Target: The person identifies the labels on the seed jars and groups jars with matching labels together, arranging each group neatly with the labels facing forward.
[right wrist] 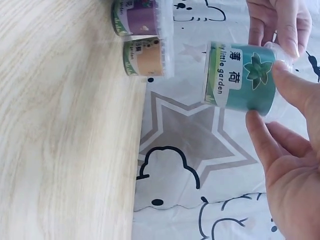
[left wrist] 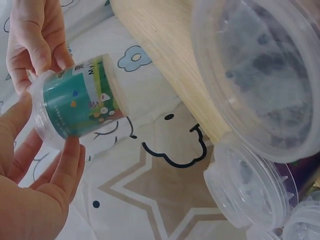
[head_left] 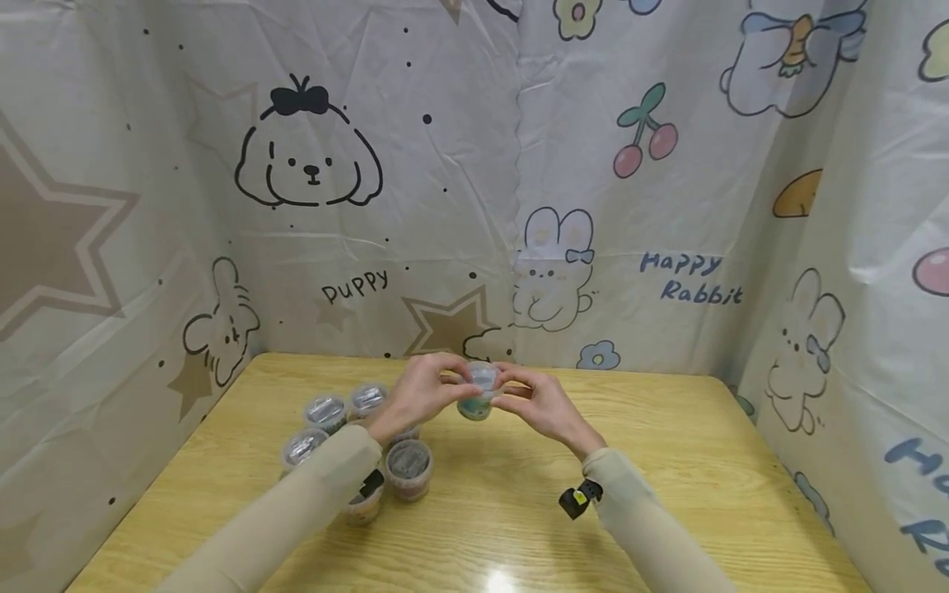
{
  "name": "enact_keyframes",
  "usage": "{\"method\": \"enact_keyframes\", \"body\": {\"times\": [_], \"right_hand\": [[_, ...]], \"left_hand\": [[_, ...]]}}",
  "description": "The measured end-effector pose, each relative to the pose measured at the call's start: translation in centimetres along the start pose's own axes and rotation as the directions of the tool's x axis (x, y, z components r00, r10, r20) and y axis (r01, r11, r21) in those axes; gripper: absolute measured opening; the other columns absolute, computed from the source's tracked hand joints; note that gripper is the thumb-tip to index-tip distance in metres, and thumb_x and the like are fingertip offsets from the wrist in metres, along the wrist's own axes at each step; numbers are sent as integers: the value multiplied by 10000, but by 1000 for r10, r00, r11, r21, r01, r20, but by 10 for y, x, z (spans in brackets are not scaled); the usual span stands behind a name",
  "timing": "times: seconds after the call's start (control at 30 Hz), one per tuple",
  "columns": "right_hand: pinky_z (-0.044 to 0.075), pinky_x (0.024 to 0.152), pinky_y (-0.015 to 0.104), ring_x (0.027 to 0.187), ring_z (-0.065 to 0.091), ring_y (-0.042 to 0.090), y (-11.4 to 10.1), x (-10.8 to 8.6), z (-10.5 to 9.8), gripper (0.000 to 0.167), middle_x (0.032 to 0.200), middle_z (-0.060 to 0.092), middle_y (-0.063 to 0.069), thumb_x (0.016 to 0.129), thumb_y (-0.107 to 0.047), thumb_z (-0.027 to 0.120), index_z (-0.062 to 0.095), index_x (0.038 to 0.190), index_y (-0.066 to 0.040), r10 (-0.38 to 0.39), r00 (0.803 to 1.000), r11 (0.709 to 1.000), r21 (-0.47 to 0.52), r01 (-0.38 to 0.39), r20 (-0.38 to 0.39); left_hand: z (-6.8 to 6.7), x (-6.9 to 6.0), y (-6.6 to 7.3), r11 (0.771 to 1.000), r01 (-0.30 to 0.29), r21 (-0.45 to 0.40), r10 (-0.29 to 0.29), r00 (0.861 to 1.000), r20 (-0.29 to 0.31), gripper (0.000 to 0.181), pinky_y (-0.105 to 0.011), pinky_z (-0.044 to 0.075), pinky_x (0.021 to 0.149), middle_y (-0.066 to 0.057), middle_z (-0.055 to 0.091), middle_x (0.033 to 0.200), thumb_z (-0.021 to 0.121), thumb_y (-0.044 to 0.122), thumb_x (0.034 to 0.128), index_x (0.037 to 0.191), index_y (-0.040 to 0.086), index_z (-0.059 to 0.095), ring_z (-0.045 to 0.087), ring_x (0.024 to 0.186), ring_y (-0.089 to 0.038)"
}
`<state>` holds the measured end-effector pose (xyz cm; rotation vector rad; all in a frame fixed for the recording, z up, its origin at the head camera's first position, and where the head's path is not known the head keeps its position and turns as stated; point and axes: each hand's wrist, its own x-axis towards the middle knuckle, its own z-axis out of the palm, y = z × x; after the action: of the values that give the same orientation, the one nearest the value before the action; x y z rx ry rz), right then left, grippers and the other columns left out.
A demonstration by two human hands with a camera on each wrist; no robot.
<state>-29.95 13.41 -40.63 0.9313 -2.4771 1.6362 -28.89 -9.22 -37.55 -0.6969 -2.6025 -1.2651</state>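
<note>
L hand [head_left: 424, 389] and R hand [head_left: 539, 405] part-closed, pinching tub [right wrist: 240, 97] from opp. sides, held above far part of surface [head_left: 489, 511]. Progress (judged): one tub lifted, lid [head_left: 484, 376] seemingly on; remaining: other tubs [head_left: 409, 468], not in hand, grouped to L, some part-hidden by L sleeve [head_left: 285, 515], visible ones lidded. Surface: wood-grain, approx. level. Room: printed cloth [head_left: 460, 91] at back and both sides.

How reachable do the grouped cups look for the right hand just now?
Probably not directly: the right hand pinches the green cup, and the left arm crosses over part of the grouped cups.
</note>
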Motion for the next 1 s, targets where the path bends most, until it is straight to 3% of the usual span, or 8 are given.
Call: {"method": "enact_keyframes", "body": {"times": [0.13,0.3,0.63,1.0], "right_hand": [[494,1013,372,1356,462,347,-1,2,-3,81,1457,484,178,935,-72,657,607,997,-53,-27,999,1000,1,27,18],[498,1001,311,1297,523,351,-1,3,-3,83,1466,453,190,967,-52,603,549,1028,-38,-16,999,1000,9,16,42],[519,984,333,1230,573,307,-7,1,-3,180,1357,550,132,919,-96,682,593,1075,-75,-36,997,999,-7,36,-61],[548,929,305,1130,593,263,-9,0,-2,284,1238,569,95,841,-112,772,628,1086,-99,-14,991,1000,17,16,-130]], "left_hand": [[1,2,2,1000,-11,-12,11,999,-31,119,-320,594,802,-36,687,1075,777,215,854,920,134,720,694,988,-224],[2,2,0,997,4,-74,-6,1000,-20,165,-340,601,778,-64,692,1073,790,195,838,951,109,704,713,988,-296],[1,8,-3,996,-32,-88,33,999,13,223,-337,583,851,-39,673,980,818,215,808,941,99,681,685,1009,-249],[0,12,-8,984,-67,-166,81,994,79,249,-279,581,830,-77,673,1092,828,188,799,880,80,619,675,1060,-240]]}}
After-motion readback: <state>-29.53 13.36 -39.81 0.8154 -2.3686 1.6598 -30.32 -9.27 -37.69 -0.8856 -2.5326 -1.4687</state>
